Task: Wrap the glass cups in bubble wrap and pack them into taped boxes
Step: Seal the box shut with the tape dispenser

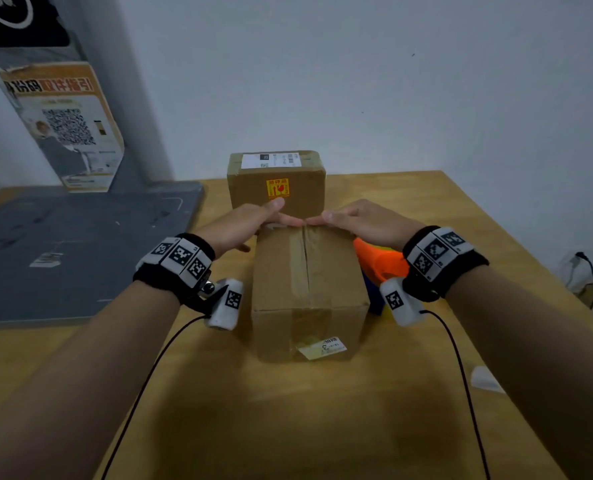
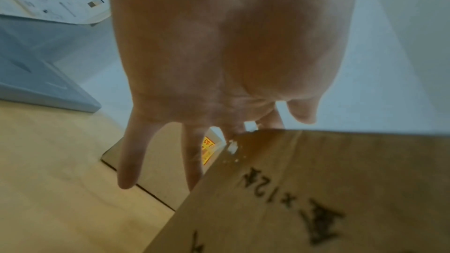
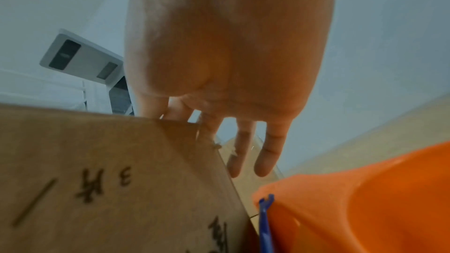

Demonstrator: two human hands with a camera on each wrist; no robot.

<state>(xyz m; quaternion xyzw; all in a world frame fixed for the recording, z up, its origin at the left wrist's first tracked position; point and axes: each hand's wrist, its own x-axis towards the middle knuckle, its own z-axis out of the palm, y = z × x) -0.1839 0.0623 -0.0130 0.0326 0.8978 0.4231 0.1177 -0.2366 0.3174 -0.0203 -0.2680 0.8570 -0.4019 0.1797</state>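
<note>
Wooden table [image 1: 409, 209] is carrying everything, running under and past both hands. Near box [image 1: 309, 292] is sitting directly below both hands, closed, brown tape strip [image 1: 300, 258] running along its top seam toward the person and down the near face; a small label [image 1: 323, 347] is sticking low on that face. Left hand [image 1: 243, 225] is lying flat on the far left part of the box top, fingers straight and together, thumb raised; left wrist view is showing fingers [image 2: 126, 153] spread and hanging past the far edge of the box [image 2: 316, 189], printed characters on its side. Right hand [image 1: 361, 220] is mirroring it on the far right part of the top, fingers straight, flat, pressing down; the two hands' fingertips are almost meeting over the seam. Right wrist view is showing straight fingers [image 3: 270, 151] over the box corner [image 3: 109, 170]. Second box [image 1: 276, 181] is standing just beyond the fingertips, closed, white shipping label on top, yellow-red sticker [image 1: 277, 188] on the face toward the hands. Orange tape dispenser [image 1: 378, 259] is lying just under the right wrist, beside the near box's right side; in the right wrist view [image 3: 365, 199] it is carrying a blue part [image 3: 264, 218]. Cups aren't visible; can't tell whether they're inside either box.
</note>
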